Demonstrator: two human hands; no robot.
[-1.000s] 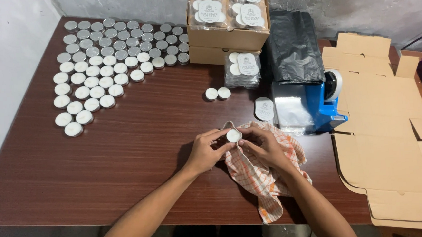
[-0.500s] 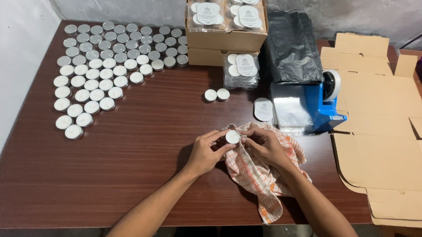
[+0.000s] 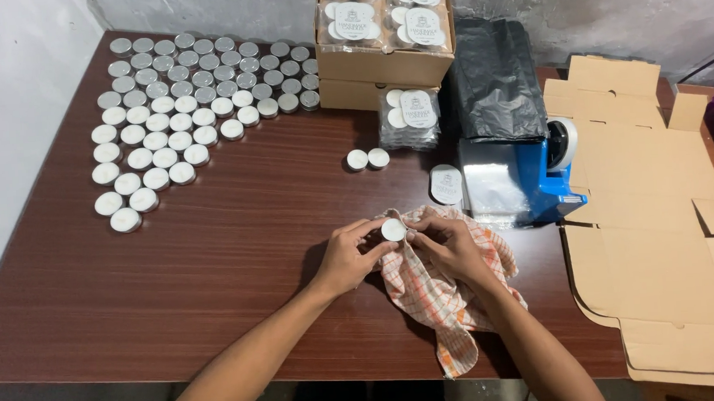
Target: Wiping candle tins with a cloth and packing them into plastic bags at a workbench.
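Both hands, the left hand (image 3: 346, 257) and right hand (image 3: 450, 244), pinch a small round white tealight candle in a metal cup (image 3: 393, 230) over an orange-checked cloth (image 3: 442, 303) on the dark wooden bench (image 3: 235, 233). Light, thin-walled and probably easily dented, it seems best gripped by its rim.

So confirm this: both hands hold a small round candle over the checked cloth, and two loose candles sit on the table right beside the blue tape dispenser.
Not quite. The head view shows the two loose candles beside the wrapped candle pack, apart from the blue tape dispenser. The rest holds: left hand and right hand hold the small round candle over the checked cloth.
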